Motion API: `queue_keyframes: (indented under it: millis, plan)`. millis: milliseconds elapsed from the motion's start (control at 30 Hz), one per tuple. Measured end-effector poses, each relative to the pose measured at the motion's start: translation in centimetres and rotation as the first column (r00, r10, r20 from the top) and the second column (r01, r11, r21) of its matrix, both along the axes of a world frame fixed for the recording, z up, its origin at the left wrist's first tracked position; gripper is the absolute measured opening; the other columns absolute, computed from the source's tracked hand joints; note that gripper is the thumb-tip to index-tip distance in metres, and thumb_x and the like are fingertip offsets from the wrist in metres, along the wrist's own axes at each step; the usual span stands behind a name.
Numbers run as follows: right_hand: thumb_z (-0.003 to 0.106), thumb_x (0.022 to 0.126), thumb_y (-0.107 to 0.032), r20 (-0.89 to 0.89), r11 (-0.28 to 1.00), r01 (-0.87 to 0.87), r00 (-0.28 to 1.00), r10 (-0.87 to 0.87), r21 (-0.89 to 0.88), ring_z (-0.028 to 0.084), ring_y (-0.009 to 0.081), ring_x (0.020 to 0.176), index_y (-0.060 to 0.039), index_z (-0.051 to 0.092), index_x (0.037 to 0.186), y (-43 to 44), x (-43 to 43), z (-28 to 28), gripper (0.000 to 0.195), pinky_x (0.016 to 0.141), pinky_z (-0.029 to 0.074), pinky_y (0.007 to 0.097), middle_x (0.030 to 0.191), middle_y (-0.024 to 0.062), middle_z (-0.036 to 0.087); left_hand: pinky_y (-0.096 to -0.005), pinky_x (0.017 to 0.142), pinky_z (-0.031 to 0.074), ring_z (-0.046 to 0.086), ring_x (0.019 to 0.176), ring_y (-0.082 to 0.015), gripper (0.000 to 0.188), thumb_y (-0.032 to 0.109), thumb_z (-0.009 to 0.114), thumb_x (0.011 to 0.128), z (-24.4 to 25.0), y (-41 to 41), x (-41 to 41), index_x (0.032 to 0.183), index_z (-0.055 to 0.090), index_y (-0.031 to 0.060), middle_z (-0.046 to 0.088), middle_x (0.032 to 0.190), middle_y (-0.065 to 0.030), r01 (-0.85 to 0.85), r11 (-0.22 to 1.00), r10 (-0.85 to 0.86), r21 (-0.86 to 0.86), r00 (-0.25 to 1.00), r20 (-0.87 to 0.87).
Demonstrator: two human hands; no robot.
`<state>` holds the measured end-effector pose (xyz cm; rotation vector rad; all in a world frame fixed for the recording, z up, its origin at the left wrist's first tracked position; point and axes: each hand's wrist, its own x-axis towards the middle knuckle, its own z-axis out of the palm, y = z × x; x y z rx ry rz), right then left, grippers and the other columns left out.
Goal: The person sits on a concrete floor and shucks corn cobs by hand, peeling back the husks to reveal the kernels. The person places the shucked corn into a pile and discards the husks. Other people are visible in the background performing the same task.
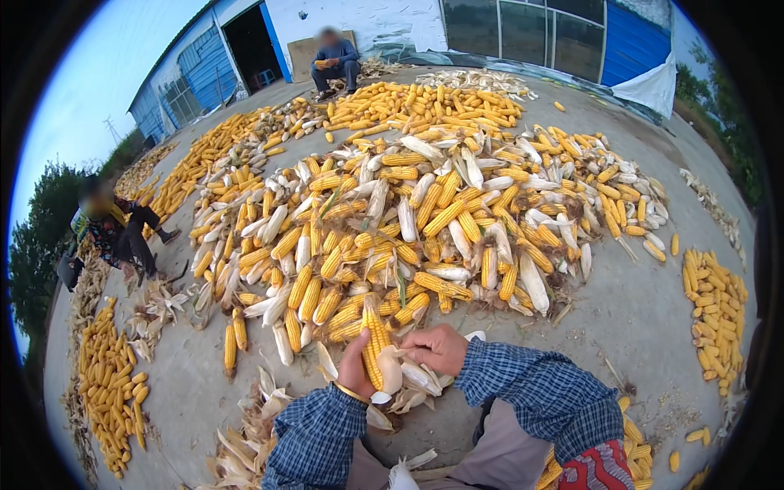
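A yellow ear of corn (375, 343) stands nearly upright in my left hand (355, 369), its kernels bare and its tip pointing away from me. My right hand (440, 349) is closed on pale husk (390, 367) at the ear's lower right side. More peeled-back husk (421, 378) hangs below the right fingers. Just beyond both hands lies a large heap of corn ears (398, 233), some bare and some still in whitish husks. Loose dry husks (245, 447) lie on the concrete near my left forearm.
Husked ears form piles at the left (110, 392), the right (713, 312) and the far side (429, 107). One person (334, 61) sits beyond the heap holding an ear; another person (122, 233) sits at the left. A blue-and-white building (380, 27) stands behind.
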<state>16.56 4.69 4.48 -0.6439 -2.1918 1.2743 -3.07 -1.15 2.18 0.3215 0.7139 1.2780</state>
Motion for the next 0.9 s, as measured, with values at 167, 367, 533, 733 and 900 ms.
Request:
queue_keyframes:
  millis: [167,367,533,733,900]
  plan:
    - [0.059,0.086,-0.005,-0.034,0.995,-0.084,0.996,0.086,0.061,0.065,0.0183,0.074,-0.0026,0.063,0.102,-0.3,0.0,-0.3,0.016,0.068,0.049,0.0285,0.084,0.0101,0.066,-0.0416,0.080,0.052,0.062,0.085,-0.0290,0.041,0.038,0.042,0.097,0.8,0.5,-0.4,0.112,0.052,0.0008,0.062,0.095,-0.0169,-0.079,0.996,0.077,0.042,0.997,0.030]
    - [0.060,0.085,-0.007,0.121,0.986,-0.157,0.981,0.149,0.055,0.065,0.0230,0.074,-0.0039,0.063,0.098,-0.3,1.1,-0.1,0.014,0.066,0.048,0.0318,0.081,0.0120,0.065,-0.0415,0.072,0.053,0.060,0.078,-0.0304,0.039,0.041,0.043,0.096,1.4,1.1,-1.2,0.105,0.051,0.0034,0.060,0.087,-0.0167,-0.246,0.969,0.247,-0.019,0.967,0.058]
    - [0.059,0.085,-0.009,0.294,0.930,-0.366,0.892,0.343,0.024,0.065,0.0245,0.074,-0.0046,0.063,0.098,-0.4,1.6,-1.6,0.014,0.067,0.048,0.0350,0.079,0.0111,0.065,-0.0397,0.069,0.053,0.060,0.077,-0.0272,0.039,0.042,0.046,0.095,1.2,1.3,-2.9,0.107,0.049,0.0054,0.060,0.088,-0.0142,-0.407,0.913,0.407,0.004,0.913,-0.004]
    - [0.059,0.085,-0.012,0.413,0.914,-0.402,0.825,0.385,-0.049,0.066,0.0268,0.077,-0.0069,0.063,0.100,-1.3,1.2,-1.8,0.017,0.069,0.049,0.0371,0.082,0.0111,0.067,-0.0383,0.068,0.052,0.059,0.079,-0.0268,0.037,0.041,0.047,0.096,1.6,1.1,-3.6,0.109,0.046,0.0061,0.058,0.088,-0.0149,-0.431,0.902,0.430,0.037,0.902,0.029]
    - [0.061,0.082,-0.014,0.444,0.920,-0.392,0.829,0.341,0.026,0.065,0.0306,0.080,-0.0068,0.063,0.100,-1.0,1.6,-1.9,0.020,0.070,0.050,0.0391,0.085,0.0127,0.068,-0.0397,0.069,0.052,0.058,0.078,-0.0251,0.040,0.044,0.047,0.095,1.3,1.1,-3.5,0.107,0.049,0.0059,0.058,0.087,-0.0124,-0.448,0.894,0.449,0.025,0.894,-0.013]
